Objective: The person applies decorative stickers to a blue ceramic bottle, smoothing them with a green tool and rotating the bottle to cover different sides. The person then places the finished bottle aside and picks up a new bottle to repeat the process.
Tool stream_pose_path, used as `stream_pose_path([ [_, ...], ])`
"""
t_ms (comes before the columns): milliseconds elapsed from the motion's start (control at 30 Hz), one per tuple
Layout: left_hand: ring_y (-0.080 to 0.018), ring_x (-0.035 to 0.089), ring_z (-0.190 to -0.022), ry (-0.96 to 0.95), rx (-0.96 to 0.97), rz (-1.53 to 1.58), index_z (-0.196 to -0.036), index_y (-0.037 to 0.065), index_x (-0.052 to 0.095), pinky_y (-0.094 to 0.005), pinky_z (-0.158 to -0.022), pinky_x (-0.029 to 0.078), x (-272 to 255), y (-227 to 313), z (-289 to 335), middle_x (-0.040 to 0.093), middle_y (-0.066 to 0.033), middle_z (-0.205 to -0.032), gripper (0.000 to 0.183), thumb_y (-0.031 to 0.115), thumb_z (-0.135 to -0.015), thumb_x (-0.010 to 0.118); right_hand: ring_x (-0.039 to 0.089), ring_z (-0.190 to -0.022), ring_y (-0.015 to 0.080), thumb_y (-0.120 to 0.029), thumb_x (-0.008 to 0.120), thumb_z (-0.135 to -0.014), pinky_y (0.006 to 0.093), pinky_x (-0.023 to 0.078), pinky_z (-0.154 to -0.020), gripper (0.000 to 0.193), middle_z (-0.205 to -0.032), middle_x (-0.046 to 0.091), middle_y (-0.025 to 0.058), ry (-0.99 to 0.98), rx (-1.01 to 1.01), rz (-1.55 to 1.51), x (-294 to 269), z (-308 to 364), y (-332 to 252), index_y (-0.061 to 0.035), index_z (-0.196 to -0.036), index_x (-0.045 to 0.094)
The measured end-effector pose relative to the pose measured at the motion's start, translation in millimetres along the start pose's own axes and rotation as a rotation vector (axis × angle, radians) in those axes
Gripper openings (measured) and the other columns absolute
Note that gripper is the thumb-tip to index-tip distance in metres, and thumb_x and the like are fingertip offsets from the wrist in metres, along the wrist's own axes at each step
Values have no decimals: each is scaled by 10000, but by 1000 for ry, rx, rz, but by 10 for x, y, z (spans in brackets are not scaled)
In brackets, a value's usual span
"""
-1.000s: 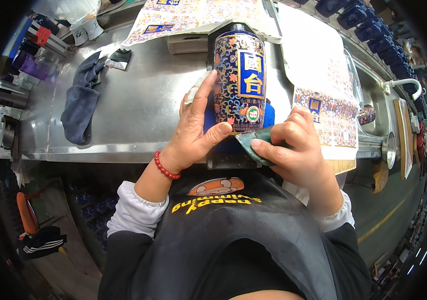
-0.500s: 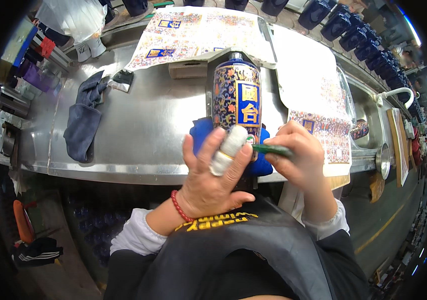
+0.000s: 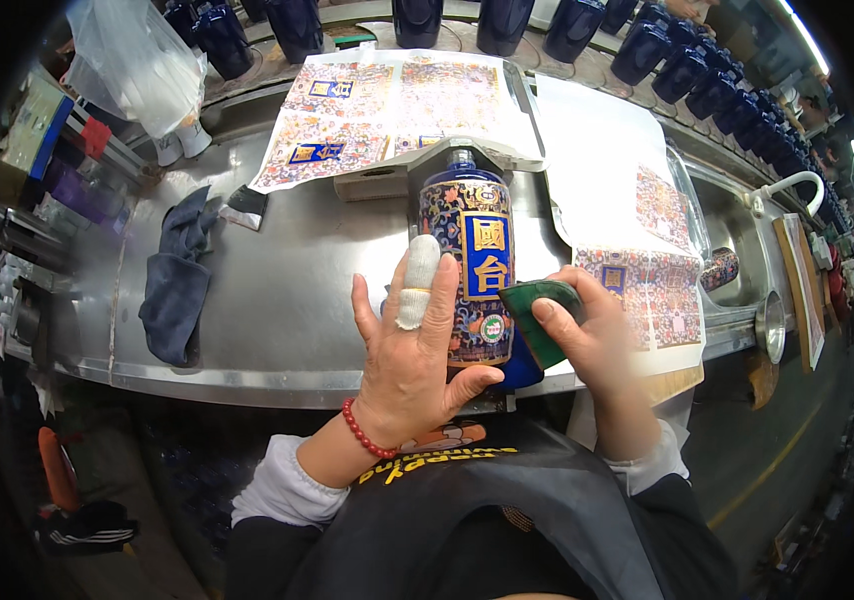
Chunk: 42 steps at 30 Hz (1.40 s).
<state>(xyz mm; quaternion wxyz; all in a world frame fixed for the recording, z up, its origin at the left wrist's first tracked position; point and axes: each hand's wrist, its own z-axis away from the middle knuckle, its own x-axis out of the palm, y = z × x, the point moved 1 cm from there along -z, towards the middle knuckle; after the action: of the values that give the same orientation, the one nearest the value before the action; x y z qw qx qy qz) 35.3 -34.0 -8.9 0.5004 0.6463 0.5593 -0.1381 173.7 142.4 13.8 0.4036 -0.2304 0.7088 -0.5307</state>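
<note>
— Where had things got to when you looked over?

— The long steel bench [image 3: 277, 290] was spread with printed decal sheets [image 3: 397, 105], some with pieces seemingly gone; a row of plain dark blue bottles [image 3: 667, 60] stood along the far edge, which I took for work not yet begun; a dark cloth [image 3: 175, 280] lay well off to the person's left.

— And the one in hand?

— The tall blue bottle [image 3: 467, 270] stood upright at the near edge of the bench, right in front of the person; patterned decals already covered its front, so I judged the sticking largely done and the smoothing under way.

— The hands?

— The left hand [image 3: 412, 365] lay spread against the bottle's side, fingers nearly straight, thumb hooked under its front, one finger bandaged; the right hand [image 3: 597, 345] was curled round a small green pad [image 3: 539, 315], pressing it to the bottle's right flank.
</note>
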Motion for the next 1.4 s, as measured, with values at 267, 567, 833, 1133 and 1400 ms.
stream_pose_path([
  [267,-443,337,-1437,-27,-111,198,-1566,-53,228,-705,-1133,27,99,-149,142,385,-284,-1526,1031,725,-931,461,641,-732,336,-126,754,-818,377,516,-671,198,-837,636,144,-458,-583,612,158,-911,-765,-37,-953,641],
  [567,-351,330,-1471,-48,210,31,-1478,42,484,-638,-1184,-30,-40,-92,55,514,-198,-1471,968,809,-905,343,632,-686,182,-147,742,-879,299,485,-596,172,-780,636,88,106,-485,538,-41,-1051,-641,-8,-956,675],
  [833,-370,347,-1459,-6,154,123,-1508,43,452,-592,-1200,16,-59,-633,-569,491,-174,-1507,964,798,-927,308,606,-792,72,-110,723,-914,211,491,-698,168,-880,663,13,169,29,-160,-118,-370,-133,10,-1014,660],
  [1133,-354,443,-1408,25,5,345,-1519,-34,384,-569,-1205,59,47,-607,-622,490,-240,-1486,966,751,-958,342,638,-801,73,-165,669,-980,217,524,-675,205,-947,701,49,55,133,-517,157,-726,-56,6,-1090,640],
  [1400,-363,489,-1376,31,-140,597,-1546,-86,272,-556,-1206,123,118,-584,-582,536,-242,-1442,985,719,-980,332,630,-770,55,-139,652,-993,200,533,-656,177,-913,682,28,188,168,-651,84,-719,214,-5,-1103,620],
])
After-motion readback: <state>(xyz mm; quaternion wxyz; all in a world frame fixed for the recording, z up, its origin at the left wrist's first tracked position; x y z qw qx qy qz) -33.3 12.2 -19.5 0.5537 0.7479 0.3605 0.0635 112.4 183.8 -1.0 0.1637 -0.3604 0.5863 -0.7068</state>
